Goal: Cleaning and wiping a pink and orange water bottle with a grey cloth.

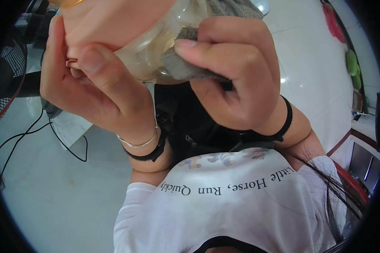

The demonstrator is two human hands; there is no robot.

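My left hand grips a smooth pink-beige piece, its thumb pressed on the near edge. Against that piece lies a clear, rounded vessel of glass or plastic, with a yellowish tint; how the two are joined is hard to see. Between the thumb and curled fingers of my right hand is pinched a grey cloth, which touches the vessel's side. More grey cloth shows behind the right knuckles. The top of the picture cuts off the far ends of both held pieces.
Black cables run over the pale floor at left, near a mesh guard. White tiles stretch to the right. Pink and green shapes line the far right. A black bag-like item sits below my hands.
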